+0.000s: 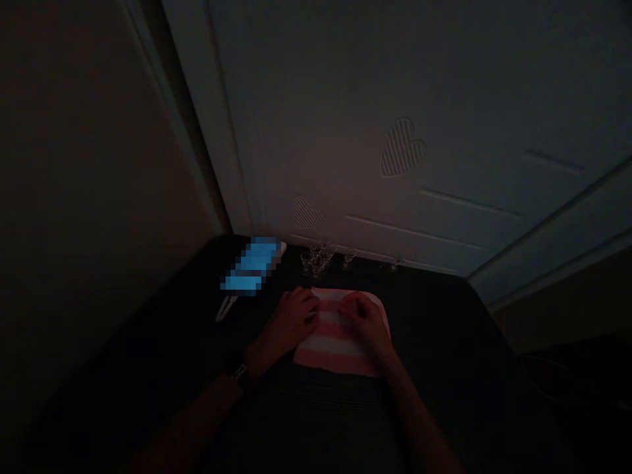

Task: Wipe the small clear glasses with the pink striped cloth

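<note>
1. Seeing only a little in this dark place, most of all near the black edges of the table (444,342).
2. Hard to make out: little glasses (318,260) bunched up near the panel (320,131), some partly behind others, and one small clear thing (395,264) farther right, too dim to name.
3. Blurred into big blue squares: a bright screen (254,263), just above a thin white loop (226,308).
4. Cut off at the bottom: left arm (207,408), with a dark watch (236,363), and right arm (419,408).
5. Lying on the table, below the glasses in view: a pink and white striped cloth (336,345), partly covered by hands.
6. Left hand (296,311): at the cloth's left edge, fingers bent a little. Cannot tell about any grip.
7. Right hand (365,316): over the cloth's right part, fingers curled in close to the thumb. Too dark and smudgy there; cannot tell about anything pinched inside.
</note>
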The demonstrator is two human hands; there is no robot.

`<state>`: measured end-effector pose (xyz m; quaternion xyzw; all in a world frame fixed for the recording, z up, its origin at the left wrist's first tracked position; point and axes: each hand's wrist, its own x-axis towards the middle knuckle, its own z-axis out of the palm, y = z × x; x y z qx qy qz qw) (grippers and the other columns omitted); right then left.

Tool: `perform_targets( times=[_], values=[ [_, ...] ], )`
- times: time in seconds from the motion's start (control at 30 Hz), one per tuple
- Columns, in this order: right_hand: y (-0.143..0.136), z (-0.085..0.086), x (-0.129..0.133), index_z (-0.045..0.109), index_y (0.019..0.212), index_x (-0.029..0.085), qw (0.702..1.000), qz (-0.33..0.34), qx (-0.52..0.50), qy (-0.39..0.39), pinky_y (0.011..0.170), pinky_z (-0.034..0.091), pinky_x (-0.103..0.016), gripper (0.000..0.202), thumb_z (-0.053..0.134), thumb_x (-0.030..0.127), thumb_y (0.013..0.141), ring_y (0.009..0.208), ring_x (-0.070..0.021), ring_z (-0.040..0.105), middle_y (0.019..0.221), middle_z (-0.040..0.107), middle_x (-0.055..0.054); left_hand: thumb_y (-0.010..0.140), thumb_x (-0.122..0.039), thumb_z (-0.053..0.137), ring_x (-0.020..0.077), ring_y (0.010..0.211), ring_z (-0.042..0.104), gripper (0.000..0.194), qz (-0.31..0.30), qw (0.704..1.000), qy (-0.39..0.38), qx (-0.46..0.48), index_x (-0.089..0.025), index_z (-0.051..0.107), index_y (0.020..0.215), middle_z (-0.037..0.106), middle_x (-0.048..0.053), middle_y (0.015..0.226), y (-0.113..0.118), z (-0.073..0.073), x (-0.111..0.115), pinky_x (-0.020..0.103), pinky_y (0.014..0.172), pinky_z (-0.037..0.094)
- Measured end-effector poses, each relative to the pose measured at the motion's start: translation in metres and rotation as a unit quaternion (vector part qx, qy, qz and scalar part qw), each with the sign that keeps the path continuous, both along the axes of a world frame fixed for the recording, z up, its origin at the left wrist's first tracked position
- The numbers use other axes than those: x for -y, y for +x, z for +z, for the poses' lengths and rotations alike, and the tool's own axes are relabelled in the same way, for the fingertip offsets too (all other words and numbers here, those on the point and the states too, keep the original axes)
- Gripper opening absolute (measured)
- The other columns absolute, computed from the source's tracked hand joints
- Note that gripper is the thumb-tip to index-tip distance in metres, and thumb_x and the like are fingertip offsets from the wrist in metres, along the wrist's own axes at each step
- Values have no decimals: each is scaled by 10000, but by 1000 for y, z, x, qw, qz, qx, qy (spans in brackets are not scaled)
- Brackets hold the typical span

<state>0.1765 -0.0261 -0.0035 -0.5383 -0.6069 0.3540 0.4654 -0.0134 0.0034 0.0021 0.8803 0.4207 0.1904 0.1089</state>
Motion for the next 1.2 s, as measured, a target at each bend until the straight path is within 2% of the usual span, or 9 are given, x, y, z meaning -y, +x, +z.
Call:
perform_targets(
  times=[0.13,0.33,0.6,0.8,1.0,1.2],
  values=[
    [-2,3,2,563,830,200,1000,14,-1,6,639,400,-232,97,546,252,750,717,-144,512,788,582,-2,765,-125,500,206,938,453,146,-11,1000,-7,4,-194,567,874,553,32,953,0,2,2,343,781,341],
    [-9,3,7,569,851,184,994,64,84,41,672,393,-242,89,532,229,784,737,-142,504,817,578,-11,812,-158,496,196,970,448,181,-43,999,-14,15,-215,573,965,559,26,992,-1,1,2,349,829,322],
    [-11,4,6,538,780,182,990,26,125,60,652,379,-241,68,515,243,803,705,-138,493,771,558,-9,856,-188,453,189,937,461,151,-38,999,-10,19,-201,583,933,567,29,949,0,-1,0,350,818,325],
    [-11,-1,1,544,804,183,991,25,120,57,651,385,-240,72,531,252,794,713,-141,503,788,576,-15,854,-182,457,194,940,459,147,-43,999,-12,18,-202,586,921,573,32,949,-1,-2,-1,349,827,331],
    [-1,2,0,543,769,190,986,20,159,50,609,369,-232,74,521,255,795,661,-128,491,748,568,0,857,-193,460,188,923,476,124,-39,999,-15,19,-204,580,886,575,21,932,-4,-2,-3,346,806,330],
    [15,8,0,517,705,190,973,-15,224,49,605,357,-236,133,518,292,791,637,-130,493,680,558,0,851,-190,450,189,900,484,129,-33,999,-5,8,-198,577,873,579,22,924,-6,2,-5,343,784,330]
  ],
)
